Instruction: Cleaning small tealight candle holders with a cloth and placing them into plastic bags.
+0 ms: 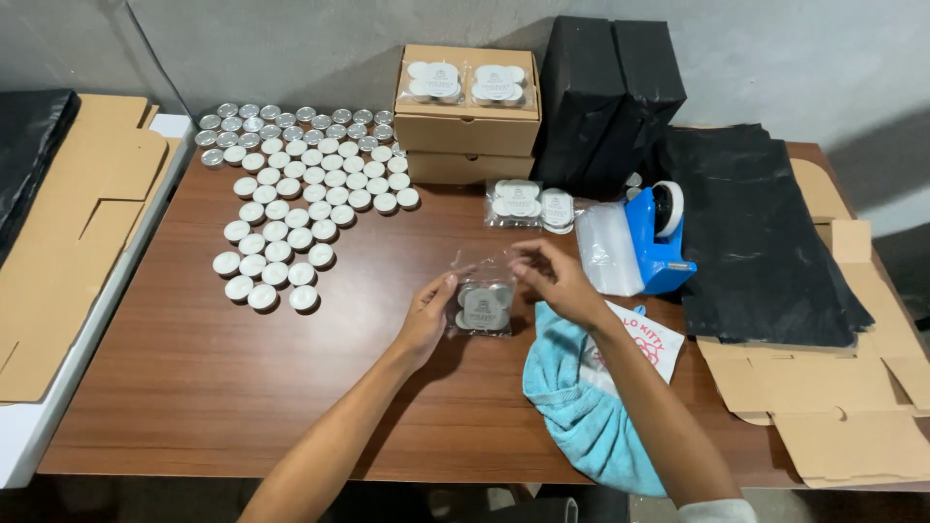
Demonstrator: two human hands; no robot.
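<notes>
Both hands hold a small clear plastic bag of tealight candles (483, 305) just above the brown wooden table (242, 378). My left hand (427, 316) grips the bag's left side. My right hand (559, 278) pinches its upper right edge at the open top. A finished bag of tealights (515, 201) and another beside it lie further back. Many loose white tealights in silver cups (302, 184) are set out in rows at the table's left back.
Two stacked cardboard boxes (467, 131) carry two candle packs on top. A blue tape dispenser (659, 237) and a stack of clear bags (607, 247) stand right of centre. A blue cloth (576, 387), black plastic sheets (765, 242), black wrapped parcels (605, 92) and flat cardboard (68, 232) surround them.
</notes>
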